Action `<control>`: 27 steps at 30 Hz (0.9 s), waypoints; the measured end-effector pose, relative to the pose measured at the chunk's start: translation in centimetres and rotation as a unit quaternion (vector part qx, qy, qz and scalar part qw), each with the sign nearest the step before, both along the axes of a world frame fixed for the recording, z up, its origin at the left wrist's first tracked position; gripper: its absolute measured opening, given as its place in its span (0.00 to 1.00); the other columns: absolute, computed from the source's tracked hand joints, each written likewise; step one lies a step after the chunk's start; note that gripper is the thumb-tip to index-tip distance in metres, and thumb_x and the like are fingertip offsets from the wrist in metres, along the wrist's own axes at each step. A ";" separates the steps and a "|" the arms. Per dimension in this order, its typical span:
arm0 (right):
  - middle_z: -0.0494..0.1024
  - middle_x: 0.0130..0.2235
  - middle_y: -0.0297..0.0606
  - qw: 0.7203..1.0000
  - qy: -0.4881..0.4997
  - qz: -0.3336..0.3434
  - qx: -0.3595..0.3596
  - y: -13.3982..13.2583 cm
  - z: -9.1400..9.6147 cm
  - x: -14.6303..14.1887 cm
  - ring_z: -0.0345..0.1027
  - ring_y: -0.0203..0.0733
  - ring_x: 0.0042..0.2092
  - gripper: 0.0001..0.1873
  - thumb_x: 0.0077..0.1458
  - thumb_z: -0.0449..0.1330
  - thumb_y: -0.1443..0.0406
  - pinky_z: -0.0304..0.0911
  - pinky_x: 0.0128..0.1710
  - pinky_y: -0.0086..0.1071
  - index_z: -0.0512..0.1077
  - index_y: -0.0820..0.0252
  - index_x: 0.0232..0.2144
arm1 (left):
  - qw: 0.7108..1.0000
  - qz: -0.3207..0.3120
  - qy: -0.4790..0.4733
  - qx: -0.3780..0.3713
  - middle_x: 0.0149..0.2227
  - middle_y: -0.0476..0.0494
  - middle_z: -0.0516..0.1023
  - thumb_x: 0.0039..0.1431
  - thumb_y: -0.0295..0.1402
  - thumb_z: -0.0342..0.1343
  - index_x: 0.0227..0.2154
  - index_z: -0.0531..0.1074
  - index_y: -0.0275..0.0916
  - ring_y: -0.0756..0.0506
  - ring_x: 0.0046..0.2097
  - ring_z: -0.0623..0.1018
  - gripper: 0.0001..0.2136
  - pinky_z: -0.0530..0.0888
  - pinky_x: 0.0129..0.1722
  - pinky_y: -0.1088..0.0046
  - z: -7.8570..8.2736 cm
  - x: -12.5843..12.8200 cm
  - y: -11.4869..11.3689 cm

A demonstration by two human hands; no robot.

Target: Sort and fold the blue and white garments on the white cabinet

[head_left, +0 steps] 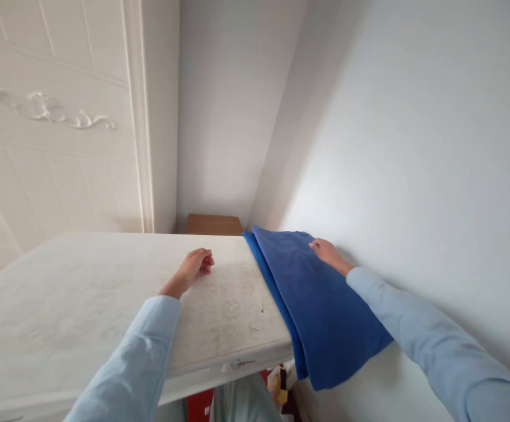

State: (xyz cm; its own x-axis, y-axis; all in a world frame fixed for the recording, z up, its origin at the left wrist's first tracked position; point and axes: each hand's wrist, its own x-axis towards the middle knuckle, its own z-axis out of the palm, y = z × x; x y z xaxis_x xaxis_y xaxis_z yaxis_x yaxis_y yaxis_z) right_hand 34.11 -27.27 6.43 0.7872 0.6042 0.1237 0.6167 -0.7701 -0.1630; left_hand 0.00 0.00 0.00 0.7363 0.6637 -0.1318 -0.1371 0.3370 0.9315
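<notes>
A folded blue cloth [308,293] lies over the right end of the white table [105,305], its near edge hanging below the tabletop. My right hand [329,253] is at the cloth's far right part, close to the wall, with its fingers curled together. Whether a bit of cloth is pinched between those fingers I cannot make out. To the left of the cloth, over the bare white surface, is my left hand [197,266]. Its fingers are curled in, apart from the cloth, and nothing shows in them.
A pale wall [413,146] rises along the right side. On the left stands a white wardrobe [61,176] with carved trim. A brown box [214,225] sits behind the table. Red and yellow items [276,384] show below the front edge.
</notes>
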 end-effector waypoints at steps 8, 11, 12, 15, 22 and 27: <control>0.75 0.55 0.62 0.981 0.026 -0.147 -0.126 -3.6 -0.5 2.4 0.72 0.60 0.56 0.26 0.63 0.59 0.56 0.67 0.48 0.41 0.72 0.71 0.55 | 1.000 -0.006 -0.001 0.016 0.22 0.48 0.72 0.45 0.38 0.60 0.25 0.66 0.36 0.52 0.21 0.69 0.11 0.66 0.22 0.76 -0.3 0.2 0.3; 0.74 0.55 0.62 0.977 0.028 -0.155 -0.146 -3.6 -0.3 2.2 0.71 0.63 0.57 0.24 0.63 0.58 0.57 0.67 0.49 0.44 0.74 0.70 0.53 | 1.000 -0.004 0.003 0.020 0.21 0.48 0.72 0.45 0.38 0.60 0.24 0.66 0.36 0.52 0.21 0.69 0.12 0.66 0.22 0.76 -0.5 0.2 0.3; 0.74 0.55 0.62 0.976 0.028 -0.155 -0.150 -3.6 -0.2 2.2 0.70 0.63 0.57 0.24 0.63 0.58 0.57 0.67 0.50 0.45 0.74 0.70 0.53 | 1.000 -0.005 0.004 0.022 0.21 0.47 0.72 0.45 0.39 0.61 0.24 0.66 0.36 0.52 0.21 0.69 0.12 0.66 0.22 0.76 -0.5 0.2 0.3; 0.76 0.53 0.62 0.976 0.033 -0.152 -0.152 -3.3 0.1 2.4 0.71 0.62 0.56 0.22 0.60 0.61 0.60 0.67 0.49 0.44 0.75 0.69 0.52 | 1.000 -0.009 0.005 0.029 0.22 0.47 0.72 0.45 0.39 0.61 0.24 0.66 0.36 0.52 0.21 0.69 0.12 0.67 0.22 0.75 -0.6 0.1 0.3; 0.77 0.26 0.50 0.966 0.104 -0.191 -0.138 -3.6 1.4 2.5 0.73 0.45 0.27 0.03 0.51 0.63 0.72 0.65 0.29 0.34 0.77 0.70 0.28 | 0.999 -0.001 0.014 0.036 0.22 0.46 0.72 0.47 0.36 0.58 0.24 0.67 0.36 0.51 0.21 0.70 0.09 0.67 0.22 0.75 -0.5 0.0 0.1; 0.71 0.18 0.46 0.968 0.118 -0.205 -0.086 -4.2 3.0 0.0 0.68 0.45 0.22 0.10 0.48 0.60 0.75 0.60 0.25 0.35 0.71 0.67 0.17 | 0.999 -0.002 0.027 0.032 0.21 0.45 0.72 0.49 0.33 0.56 0.23 0.67 0.36 0.51 0.21 0.70 0.06 0.68 0.22 0.75 -0.4 0.1 0.1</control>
